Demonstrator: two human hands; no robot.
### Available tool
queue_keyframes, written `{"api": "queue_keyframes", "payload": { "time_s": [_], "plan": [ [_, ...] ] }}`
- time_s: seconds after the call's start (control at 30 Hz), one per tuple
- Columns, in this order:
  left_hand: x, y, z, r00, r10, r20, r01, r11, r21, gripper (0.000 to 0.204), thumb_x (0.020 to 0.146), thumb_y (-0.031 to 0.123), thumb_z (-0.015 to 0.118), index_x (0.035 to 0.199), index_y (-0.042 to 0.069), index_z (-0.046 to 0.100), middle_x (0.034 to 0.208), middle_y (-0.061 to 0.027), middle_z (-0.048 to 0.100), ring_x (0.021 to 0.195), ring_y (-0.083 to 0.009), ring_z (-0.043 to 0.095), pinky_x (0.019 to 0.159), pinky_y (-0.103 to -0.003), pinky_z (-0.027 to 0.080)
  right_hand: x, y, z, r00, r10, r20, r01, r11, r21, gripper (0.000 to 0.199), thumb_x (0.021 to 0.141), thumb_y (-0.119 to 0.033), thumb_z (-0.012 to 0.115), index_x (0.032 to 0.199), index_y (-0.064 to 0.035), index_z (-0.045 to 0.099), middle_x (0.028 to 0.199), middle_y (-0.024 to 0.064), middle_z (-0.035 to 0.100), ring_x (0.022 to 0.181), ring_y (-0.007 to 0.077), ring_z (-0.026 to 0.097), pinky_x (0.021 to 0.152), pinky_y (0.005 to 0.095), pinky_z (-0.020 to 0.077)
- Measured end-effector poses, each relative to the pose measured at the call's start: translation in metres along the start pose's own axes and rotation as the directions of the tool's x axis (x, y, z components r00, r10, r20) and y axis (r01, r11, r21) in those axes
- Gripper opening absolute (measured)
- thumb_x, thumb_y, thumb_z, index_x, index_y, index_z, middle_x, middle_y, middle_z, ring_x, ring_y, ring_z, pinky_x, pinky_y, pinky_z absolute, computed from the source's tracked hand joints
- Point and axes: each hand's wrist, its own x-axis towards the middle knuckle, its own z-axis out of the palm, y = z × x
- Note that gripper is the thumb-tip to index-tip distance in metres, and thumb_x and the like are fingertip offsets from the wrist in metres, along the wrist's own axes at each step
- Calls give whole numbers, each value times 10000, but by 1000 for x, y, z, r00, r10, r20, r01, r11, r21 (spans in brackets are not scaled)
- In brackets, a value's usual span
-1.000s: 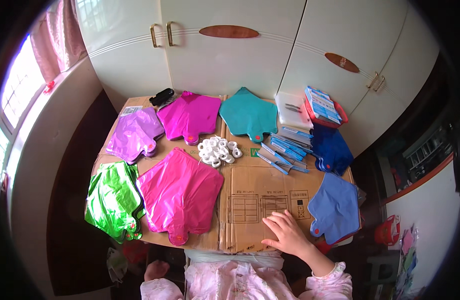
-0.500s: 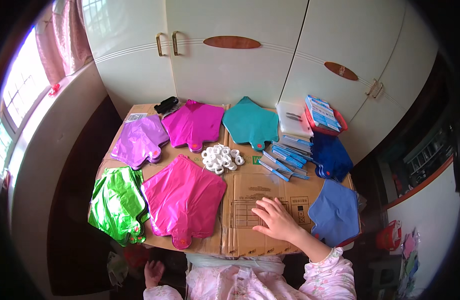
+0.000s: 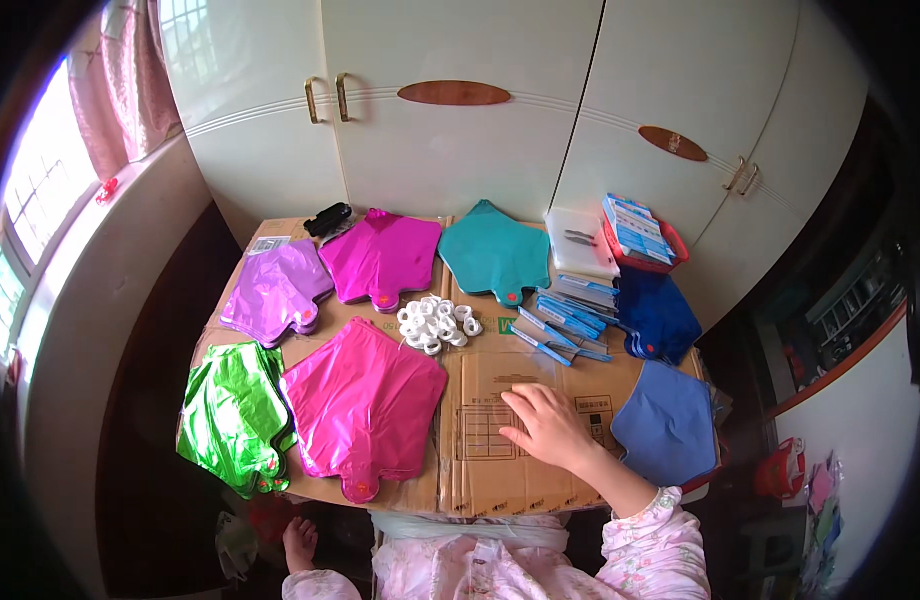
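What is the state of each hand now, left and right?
Left hand: low beside the table, too dim to tell.
Right hand: open, holding nothing, over the cardboard.

On our brown cardboard tabletop [image 3: 485,485], piles of coloured foil [image 3: 365,400], a heap of white rings [image 3: 432,324], blue-edged packets [image 3: 560,318]

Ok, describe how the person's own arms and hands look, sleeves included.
The right hand and left hand are bare, with no gloves. The right sleeve is pale pink with a small floral print and a gathered cuff, leaving part of the forearm uncovered. The left sleeve is also pale pink; its finer detail is hard to tell.
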Motion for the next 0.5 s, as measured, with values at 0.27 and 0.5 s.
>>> {"api": "queue_keyframes", "payload": {
  "time_s": [0.27, 0.5],
  "plan": [
    [10, -35, -52, 995, 33, 96, -58, 961, 272, 241, 914, 279, 515, 731, 123, 534, 691, 2, 551, 548, -148, 506, 470, -294, 366, 34, 33, 35, 996, 33, -79, -46, 984, -171, 635, 911, -496, 477, 1366, -61, 393, 1452, 194, 311, 1359, 371, 266, 1102, 496, 229],
    [-33, -44, -25, 987, -162, -21, 163, 959, 230, 140, 903, 172, 545, 1001, 73, 539, 746, -53, 590, 615, -172, 610, 540, -323, 487, 45, 35, 39, 991, 55, -122, -86, 959, -270, 636, 897, -500, 490, 1335, -44, 428, 1408, 197, 365, 1304, 399, 328, 1053, 517, 297]
  ]
}}
